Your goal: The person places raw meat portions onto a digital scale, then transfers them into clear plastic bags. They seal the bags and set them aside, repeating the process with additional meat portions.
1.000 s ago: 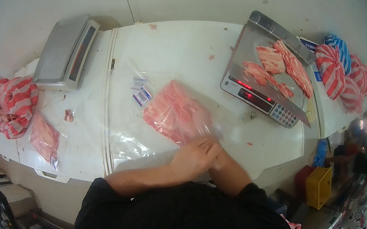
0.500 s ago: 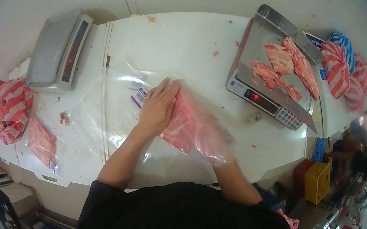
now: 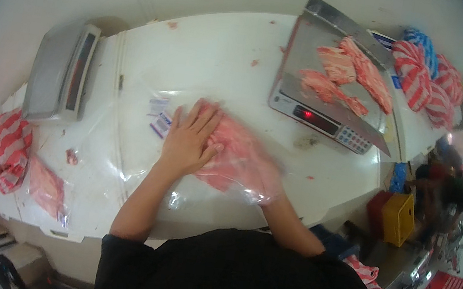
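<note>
A clear plastic bag (image 3: pixel 141 155) with a printed label lies on the white work surface, with thin raw meat slices (image 3: pixel 231 144) inside it. My left hand (image 3: pixel 187 144) lies flat on top of the bag, fingers spread and thumb out to the side, pressing on the meat. Into the bag's mouth reaches my right hand (image 3: pixel 265 179), seen hazily through the plastic against the meat. Its fingers are hidden, so their pose is unclear.
At the right, a digital scale (image 3: pixel 320 121) carries several raw meat pieces (image 3: pixel 337 65). Another scale (image 3: pixel 55 72) stands at the left. Striped bags (image 3: pixel 0 150) sit at the left edge, near a packed meat bag (image 3: pixel 47 186). More striped bags (image 3: pixel 416 76) are at far right, above a yellow crate (image 3: pixel 398 221).
My left fingers have spread and the thumb has moved out over the meat. My right hand stays inside the bag. The whole view has shifted slightly.
</note>
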`<state>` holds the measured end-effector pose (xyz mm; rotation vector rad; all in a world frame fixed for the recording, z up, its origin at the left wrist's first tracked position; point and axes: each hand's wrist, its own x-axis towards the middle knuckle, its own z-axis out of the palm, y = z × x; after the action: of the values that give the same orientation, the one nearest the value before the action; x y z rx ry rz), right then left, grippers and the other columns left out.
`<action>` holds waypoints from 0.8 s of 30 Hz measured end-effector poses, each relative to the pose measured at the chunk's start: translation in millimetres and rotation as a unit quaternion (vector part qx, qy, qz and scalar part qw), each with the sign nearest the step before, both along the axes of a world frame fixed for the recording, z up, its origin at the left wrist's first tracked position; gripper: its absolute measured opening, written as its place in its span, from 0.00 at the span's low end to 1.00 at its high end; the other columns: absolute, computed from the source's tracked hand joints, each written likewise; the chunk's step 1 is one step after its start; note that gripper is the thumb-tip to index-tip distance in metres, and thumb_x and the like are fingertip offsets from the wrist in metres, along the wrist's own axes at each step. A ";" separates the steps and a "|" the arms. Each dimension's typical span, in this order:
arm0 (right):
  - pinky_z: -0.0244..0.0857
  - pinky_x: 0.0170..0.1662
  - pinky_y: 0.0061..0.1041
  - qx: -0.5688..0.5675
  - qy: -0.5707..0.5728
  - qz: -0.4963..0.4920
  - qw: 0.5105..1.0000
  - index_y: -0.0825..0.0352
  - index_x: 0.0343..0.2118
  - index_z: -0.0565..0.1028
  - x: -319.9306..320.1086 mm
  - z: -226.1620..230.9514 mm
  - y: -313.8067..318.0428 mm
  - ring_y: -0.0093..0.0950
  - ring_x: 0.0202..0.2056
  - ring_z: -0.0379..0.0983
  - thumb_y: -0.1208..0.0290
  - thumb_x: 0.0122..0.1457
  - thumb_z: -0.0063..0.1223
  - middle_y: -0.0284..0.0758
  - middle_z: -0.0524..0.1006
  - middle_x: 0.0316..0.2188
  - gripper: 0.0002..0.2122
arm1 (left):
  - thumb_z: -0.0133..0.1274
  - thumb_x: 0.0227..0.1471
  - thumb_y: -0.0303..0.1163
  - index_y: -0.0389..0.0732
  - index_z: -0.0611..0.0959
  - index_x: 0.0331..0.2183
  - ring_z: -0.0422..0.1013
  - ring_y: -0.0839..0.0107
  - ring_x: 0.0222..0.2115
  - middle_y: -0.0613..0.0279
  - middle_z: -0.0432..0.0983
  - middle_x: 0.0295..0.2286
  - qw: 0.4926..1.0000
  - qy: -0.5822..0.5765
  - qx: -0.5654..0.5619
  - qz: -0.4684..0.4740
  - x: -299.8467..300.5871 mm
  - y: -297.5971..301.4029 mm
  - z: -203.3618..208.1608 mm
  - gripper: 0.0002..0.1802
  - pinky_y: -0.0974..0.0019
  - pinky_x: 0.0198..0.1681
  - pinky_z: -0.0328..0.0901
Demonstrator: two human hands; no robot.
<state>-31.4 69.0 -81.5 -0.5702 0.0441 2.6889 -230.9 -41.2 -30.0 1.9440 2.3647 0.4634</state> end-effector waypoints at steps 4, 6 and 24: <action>0.58 0.70 0.40 0.251 -0.102 0.026 0.962 0.64 0.70 0.61 87.8 51.2 4.8 0.35 0.66 0.63 0.71 0.67 0.54 0.44 0.66 0.66 0.29 | 0.54 0.56 0.54 0.45 0.66 0.68 0.46 0.48 0.72 0.55 0.55 0.70 0.999 0.030 -0.037 -0.018 20.2 4.6 4.8 0.44 0.32 0.71 0.38; 0.66 0.63 0.35 0.373 -0.200 0.146 0.894 0.68 0.65 0.67 137.8 88.6 19.9 0.33 0.62 0.70 0.75 0.68 0.52 0.42 0.71 0.63 0.23 | 0.53 0.57 0.56 0.45 0.66 0.68 0.46 0.48 0.71 0.55 0.56 0.69 0.997 0.020 -0.049 -0.053 32.3 5.6 6.6 0.44 0.32 0.71 0.37; 0.74 0.48 0.40 0.778 -0.501 0.119 0.361 0.67 0.51 0.79 -15.9 139.2 357.5 0.39 0.45 0.81 0.59 0.55 0.61 0.45 0.83 0.45 0.23 | 0.68 0.48 0.44 0.37 0.72 0.58 0.64 0.44 0.55 0.46 0.68 0.53 0.966 -0.146 0.213 0.014 135.8 -31.1 45.8 0.41 0.42 0.58 0.57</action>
<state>-47.3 426.5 57.6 -1.1780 -2.5171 0.8155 -95.1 -72.3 15.8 1.8214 2.2370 1.2547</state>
